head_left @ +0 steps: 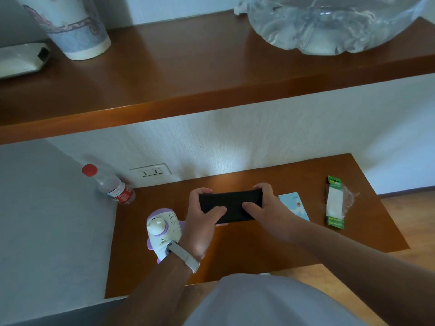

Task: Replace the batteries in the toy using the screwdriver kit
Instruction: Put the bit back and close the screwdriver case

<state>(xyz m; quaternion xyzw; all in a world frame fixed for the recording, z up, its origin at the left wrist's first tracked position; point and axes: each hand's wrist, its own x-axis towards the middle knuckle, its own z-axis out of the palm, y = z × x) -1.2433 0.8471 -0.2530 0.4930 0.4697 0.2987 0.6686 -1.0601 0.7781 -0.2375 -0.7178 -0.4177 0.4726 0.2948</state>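
Both hands on the screwdriver kit [231,203], lid looks shut, opening is next.
Worktop [353,231] centre: flat black case, L hand [202,222] gripping its left end, R hand [266,208] its right, thumbs on top. Keep it level & pry at the seam so bits don't spill. Toy [164,229], rounded, white w/ purple trim, near front-left edge by L wrist; battery pack [335,203] near right edge.

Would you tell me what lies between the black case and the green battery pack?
A light-blue leaflet lies on the desk between them, in the head view.
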